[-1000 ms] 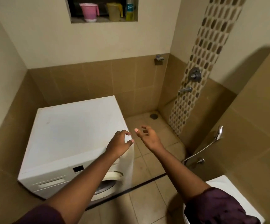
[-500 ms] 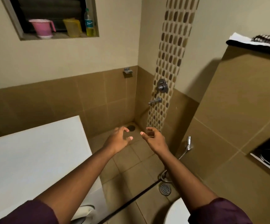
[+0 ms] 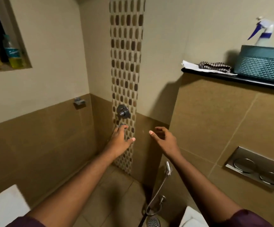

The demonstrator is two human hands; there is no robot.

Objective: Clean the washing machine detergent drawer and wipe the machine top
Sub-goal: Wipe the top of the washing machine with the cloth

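Observation:
Only a corner of the white washing machine top [image 3: 3, 205] shows at the bottom left; its detergent drawer is out of view. My left hand [image 3: 120, 140] and my right hand [image 3: 165, 140] are stretched out in front of me at mid-frame, both empty with fingers apart, held in the air before the tiled wall. A striped cloth [image 3: 215, 66] lies on white paper on the black ledge [image 3: 231, 79] at the upper right. Beside it stands a teal mesh basket [image 3: 262, 63] with a spray bottle [image 3: 264, 33] behind it.
A mosaic tile strip carries the shower valve [image 3: 122, 111]. A hand sprayer [image 3: 167, 167] with hose hangs low on the right wall, above a floor drain [image 3: 153, 222]. A flush plate [image 3: 256, 167] sits at right. A wall niche [image 3: 6, 46] holds a bottle [image 3: 13, 53]. The toilet's white edge [image 3: 192, 217] is at the bottom.
My view has swung right and upward, away from the washing machine toward the ledge with the cloth, basket and spray bottle. Both hands stay empty and raised, now slightly further apart.

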